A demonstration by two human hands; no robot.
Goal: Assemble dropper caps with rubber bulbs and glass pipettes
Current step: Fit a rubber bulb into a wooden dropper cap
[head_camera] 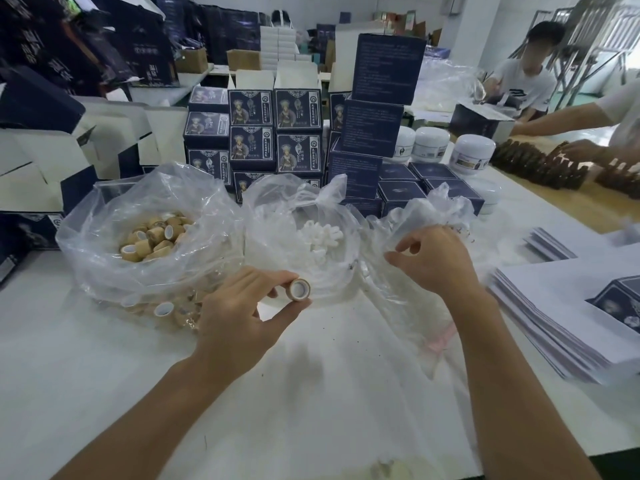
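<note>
White tabletop point(311, 393) fills the near ground, both bare forearms reaching across it. The left hand point(239, 306) pinches a tan dropper cap point(300, 289) between thumb and forefinger, its white-lined opening turned toward the camera, just near of the middle bag. The right hand point(434, 261) hovers over a crumpled clear bag point(433, 216) at the right, fingers loosely curled; whether they grip the plastic cannot be told. Beyond the left hand, an open clear bag point(104, 244) holds a heap of tan caps point(156, 235). Between the two bags, a middle bag point(301, 202) holds white rubber bulbs point(320, 237). A stack of printed sheets point(554, 323) lies at the right. Farther back stand stacked dark blue boxes point(273, 133) and white jars point(473, 154), with other people working at the far right.
</note>
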